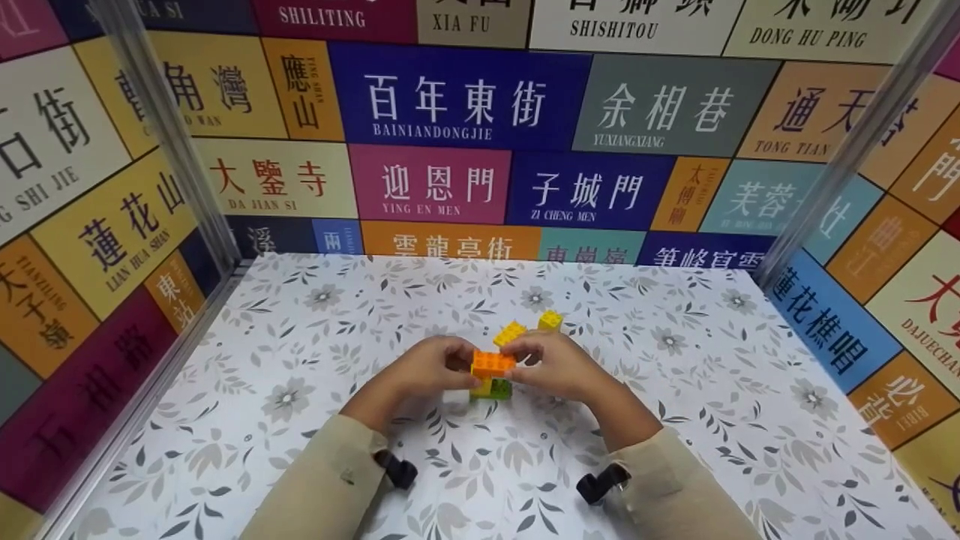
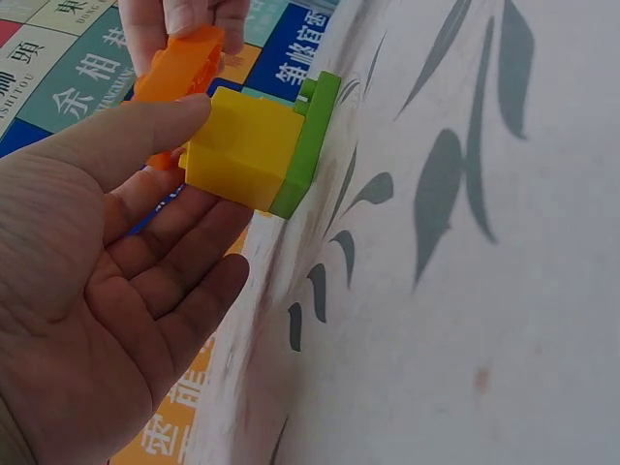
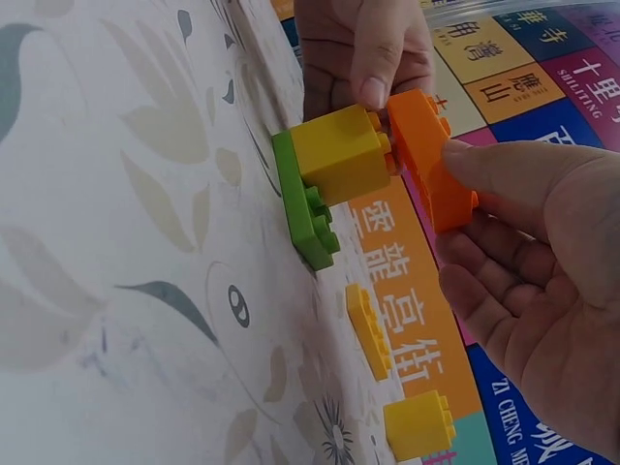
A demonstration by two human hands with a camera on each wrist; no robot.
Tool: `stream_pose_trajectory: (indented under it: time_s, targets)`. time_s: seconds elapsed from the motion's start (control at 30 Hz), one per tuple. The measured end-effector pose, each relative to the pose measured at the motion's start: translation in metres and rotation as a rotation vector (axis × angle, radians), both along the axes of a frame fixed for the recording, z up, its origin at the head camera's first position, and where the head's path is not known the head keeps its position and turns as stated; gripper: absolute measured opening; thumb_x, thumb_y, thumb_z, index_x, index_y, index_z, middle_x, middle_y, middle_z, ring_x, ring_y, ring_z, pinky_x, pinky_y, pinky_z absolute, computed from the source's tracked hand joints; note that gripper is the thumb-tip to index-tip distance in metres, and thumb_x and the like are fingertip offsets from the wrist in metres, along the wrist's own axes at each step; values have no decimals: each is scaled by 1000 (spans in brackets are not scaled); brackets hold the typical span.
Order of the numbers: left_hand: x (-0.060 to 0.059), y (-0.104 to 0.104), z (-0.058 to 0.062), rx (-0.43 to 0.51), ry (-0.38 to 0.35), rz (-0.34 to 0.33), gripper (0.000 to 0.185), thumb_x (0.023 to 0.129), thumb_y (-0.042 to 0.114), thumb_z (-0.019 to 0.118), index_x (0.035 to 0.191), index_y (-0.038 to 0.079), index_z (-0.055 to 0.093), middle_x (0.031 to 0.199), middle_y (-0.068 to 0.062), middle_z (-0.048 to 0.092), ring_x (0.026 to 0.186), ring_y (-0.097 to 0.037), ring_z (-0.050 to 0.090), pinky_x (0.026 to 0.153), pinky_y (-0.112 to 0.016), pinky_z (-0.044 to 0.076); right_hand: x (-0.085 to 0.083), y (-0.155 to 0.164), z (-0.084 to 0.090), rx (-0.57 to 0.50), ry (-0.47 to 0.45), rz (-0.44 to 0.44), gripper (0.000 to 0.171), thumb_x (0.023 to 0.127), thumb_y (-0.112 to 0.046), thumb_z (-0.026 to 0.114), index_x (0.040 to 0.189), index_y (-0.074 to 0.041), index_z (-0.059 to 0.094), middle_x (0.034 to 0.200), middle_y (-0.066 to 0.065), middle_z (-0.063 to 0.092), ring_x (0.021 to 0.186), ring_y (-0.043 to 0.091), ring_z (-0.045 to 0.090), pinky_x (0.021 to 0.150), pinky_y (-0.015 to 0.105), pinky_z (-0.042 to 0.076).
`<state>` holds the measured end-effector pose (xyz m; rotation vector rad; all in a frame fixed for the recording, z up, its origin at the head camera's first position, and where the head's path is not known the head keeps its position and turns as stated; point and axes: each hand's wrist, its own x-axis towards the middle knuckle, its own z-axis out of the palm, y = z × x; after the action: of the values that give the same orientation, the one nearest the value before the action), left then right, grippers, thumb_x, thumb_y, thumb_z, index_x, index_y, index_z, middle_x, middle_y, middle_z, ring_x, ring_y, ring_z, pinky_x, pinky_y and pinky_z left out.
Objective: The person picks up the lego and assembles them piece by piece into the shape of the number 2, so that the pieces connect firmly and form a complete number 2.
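A stack of bricks (image 1: 491,388) is set on the desk (image 1: 675,420) near its middle: a flat plate (image 3: 302,208) lies at the bottom, a block (image 3: 341,153) sits on it, and a top brick (image 1: 492,364) is held over the block. The left hand (image 1: 427,367) is placed left of the stack, the right hand (image 1: 559,365) right of it. Behind the stack, two loose bricks (image 1: 510,332) (image 1: 550,320) are laid side by side, before the back wall (image 1: 480,150).

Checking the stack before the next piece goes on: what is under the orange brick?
The orange brick sits over a yellow block, which stands on a flat green plate on the table. Whether its underside has seated on the yellow studs is hidden by both hands' fingers.
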<state>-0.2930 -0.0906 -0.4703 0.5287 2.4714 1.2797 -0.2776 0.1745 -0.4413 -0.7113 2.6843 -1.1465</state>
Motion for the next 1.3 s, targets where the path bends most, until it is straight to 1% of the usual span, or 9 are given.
stream_pose_trajectory:
  time_s: [0.2, 0.37, 0.53, 0.8, 1.07, 1.3]
  targets:
    - [0, 0, 4, 32, 24, 9, 37, 89, 32, 88, 122, 24, 74, 118, 5, 75, 114, -18, 69, 111, -44, 56, 1, -1, -1, 5, -5, 0, 30, 93, -20, 83, 123, -20, 79, 117, 0, 76, 110, 22, 69, 105, 50, 57]
    - [0, 0, 6, 51, 32, 10, 35, 90, 33, 88, 122, 25, 75, 118, 5, 75, 113, -18, 69, 110, -43, 56, 0, -2, -1, 12, 0, 2, 30, 93, -20, 83, 123, -20, 79, 117, 0, 76, 111, 22, 69, 105, 51, 57]
    - [0, 1, 7, 44, 18, 21, 31, 91, 33, 88, 119, 27, 75, 116, 7, 75, 110, -16, 69, 108, -40, 57, -1, -1, -3, 16, -5, 0, 28, 94, -21, 83, 122, -20, 80, 115, -1, 77, 110, 20, 69, 107, 52, 57]
    - [1, 1, 7, 30, 2, 30, 28, 91, 34, 87, 116, 29, 76, 115, 8, 75, 109, -16, 69, 107, -39, 57, -2, -1, -5, 15, -5, 3, 28, 94, -20, 83, 121, -21, 80, 114, -1, 76, 109, 19, 68, 107, 51, 56]
    - [0, 0, 7, 30, 7, 30, 25, 91, 32, 88, 113, 27, 77, 113, 7, 75, 107, -16, 69, 105, -39, 58, -3, -3, -6, 34, -22, -15, 28, 94, -19, 82, 122, -24, 80, 114, -3, 76, 109, 19, 68, 107, 51, 56]
    - [1, 0, 6, 26, 16, 40, 27, 90, 33, 89, 113, 26, 77, 111, 5, 76, 104, -17, 69, 102, -39, 58, -1, -2, -5, 26, 28, 30, 30, 93, -18, 81, 122, -17, 79, 116, 1, 76, 109, 22, 69, 105, 51, 57]
